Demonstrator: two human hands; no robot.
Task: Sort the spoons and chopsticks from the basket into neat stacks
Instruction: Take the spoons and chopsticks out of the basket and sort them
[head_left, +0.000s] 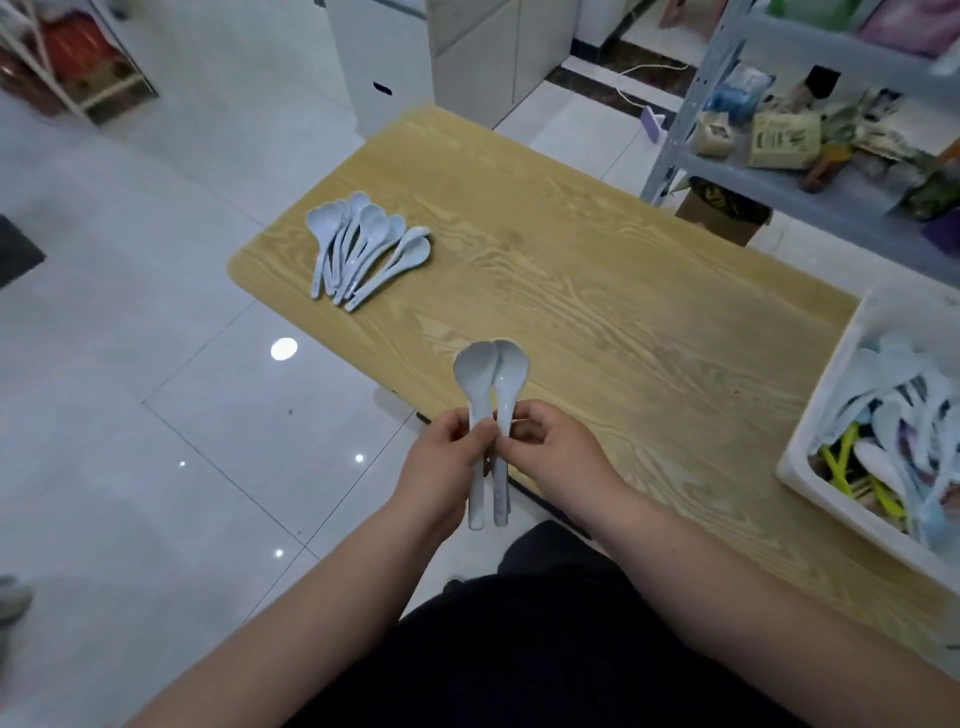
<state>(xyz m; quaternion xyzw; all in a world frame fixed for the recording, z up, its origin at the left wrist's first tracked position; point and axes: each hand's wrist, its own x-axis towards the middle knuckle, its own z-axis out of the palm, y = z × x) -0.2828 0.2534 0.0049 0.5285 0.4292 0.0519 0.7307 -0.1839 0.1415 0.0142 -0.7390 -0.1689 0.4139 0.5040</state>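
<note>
Glossy pale tiled floor (156, 364) across the left and far parts of the view. On it, a light wood-grain table (597, 291), set diagonally from far left to near right. Beyond the table's far right side, a grey metal shelf (753, 176) crowded with packets and cartons, with a brown box (722, 213) on the floor beneath. Past the table's far end, a white cabinet (384, 62). At the table's right edge, partly out of frame, a white basket (821, 410) holding loose spoons (893, 395) in a jumble, and yellow-green chopsticks (836, 465) showing under them toward the near left corner. On the far left part of the table, well apart from the basket, a pile (363, 249) of pale blue spoons: bowls away from the person, handles fanned toward the near edge, overlapping one another. Over the table's near left edge, both hands raised off the surface. Left hand (436, 467) with fingers curled, pinching one spoon handle about midway. Right hand (556, 452) likewise curled, pinching the other handle. Between them, a pair (475, 369) of pale spoons held side by side, bowls touching and pointing away, handle ends hanging below the fingers. Dark clothing along the bottom.
</note>
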